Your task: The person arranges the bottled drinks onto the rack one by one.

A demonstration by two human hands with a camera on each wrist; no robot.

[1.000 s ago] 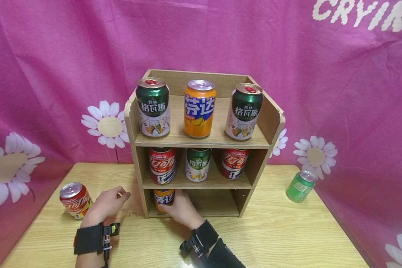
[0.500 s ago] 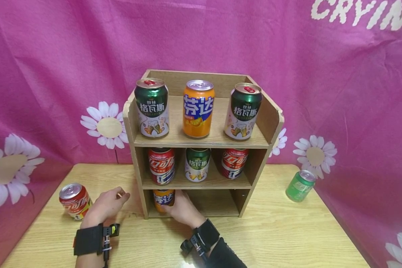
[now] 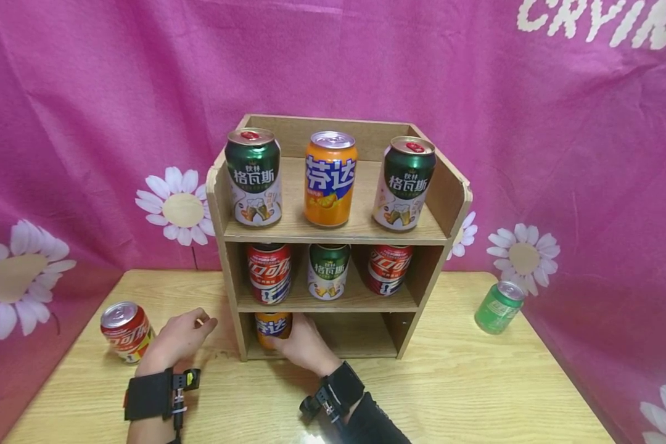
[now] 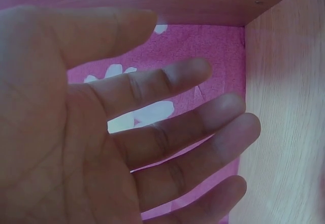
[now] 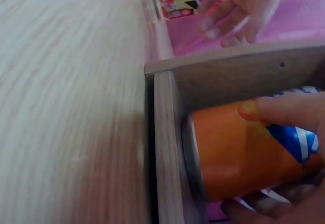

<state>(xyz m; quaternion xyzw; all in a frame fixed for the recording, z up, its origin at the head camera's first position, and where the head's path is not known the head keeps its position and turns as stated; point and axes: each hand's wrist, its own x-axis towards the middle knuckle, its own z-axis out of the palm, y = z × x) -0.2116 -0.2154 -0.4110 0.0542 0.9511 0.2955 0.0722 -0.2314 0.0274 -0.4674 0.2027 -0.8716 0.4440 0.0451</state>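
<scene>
In the bottom compartment of a wooden shelf [image 3: 230,271], at its left side, stands an orange Fanta can [image 3: 271,328]. My right hand [image 3: 306,346] grips this can, thumb across its front. The right wrist view shows the same orange can [image 5: 233,153] upright on the bottom board, fingers round its far side. Left of the shelf, my left hand [image 3: 182,336] hovers over the table with relaxed fingers and holds nothing. Its spread fingers fill much of the left wrist view. Closest to that hand is a red cola can [image 3: 126,333] on the table.
On the top shelf stand two green-and-white kvass cans [image 3: 254,179] around another Fanta can [image 3: 330,180]. The middle shelf bears two red cola cans [image 3: 269,274] with a kvass can [image 3: 327,272] between them. A light green can [image 3: 498,308] stands at the table's right. Pink cloth [image 3: 333,55] hangs behind.
Both hands stay nearly where they were, the right one still holding the Fanta can in the bottom compartment. Only a slight shift of the head view shows.
</scene>
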